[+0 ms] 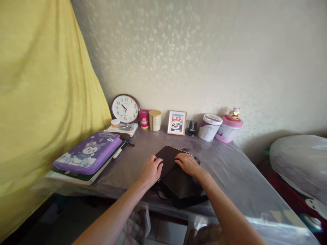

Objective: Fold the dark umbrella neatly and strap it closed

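A black bag lies near the table's front edge, its flap or upper panel facing up and a patterned trim along the far side. My left hand grips the bag's left side with curled fingers. On the right, my right hand is closed over the upper right part, by the trim. The undersides of the fingers on both hands are hidden.
The table has a clear plastic cover. A purple case lies on books at left. Along the wall stand a clock, cans, a picture frame and tubs. A yellow curtain hangs left.
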{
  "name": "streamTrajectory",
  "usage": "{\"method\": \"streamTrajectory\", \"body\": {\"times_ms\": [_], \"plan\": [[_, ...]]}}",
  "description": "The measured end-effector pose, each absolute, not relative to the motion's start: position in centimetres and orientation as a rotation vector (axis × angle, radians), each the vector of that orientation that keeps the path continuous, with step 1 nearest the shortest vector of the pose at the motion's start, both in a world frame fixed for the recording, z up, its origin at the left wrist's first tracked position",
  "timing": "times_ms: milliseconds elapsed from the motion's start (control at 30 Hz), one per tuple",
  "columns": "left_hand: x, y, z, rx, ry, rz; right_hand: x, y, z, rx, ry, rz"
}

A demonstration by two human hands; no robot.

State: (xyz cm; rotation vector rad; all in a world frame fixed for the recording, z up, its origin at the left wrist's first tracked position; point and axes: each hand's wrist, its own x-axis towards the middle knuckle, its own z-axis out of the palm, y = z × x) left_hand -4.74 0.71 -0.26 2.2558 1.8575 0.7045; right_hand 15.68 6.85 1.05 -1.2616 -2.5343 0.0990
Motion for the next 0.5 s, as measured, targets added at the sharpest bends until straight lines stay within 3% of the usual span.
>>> {"method": "streamTrajectory", "body": {"times_ms": [300,500], "plan": [[-4.9,0.8,-0.9,2.236,1.619,0.505,18.6,1.5,6.9,-0.997,-2.458,0.563],[-5.4,0.7,-0.6,2.225,1.613,0.508,19.4,-2.7,7.6,-1.098,-2.731,0.538]]}}
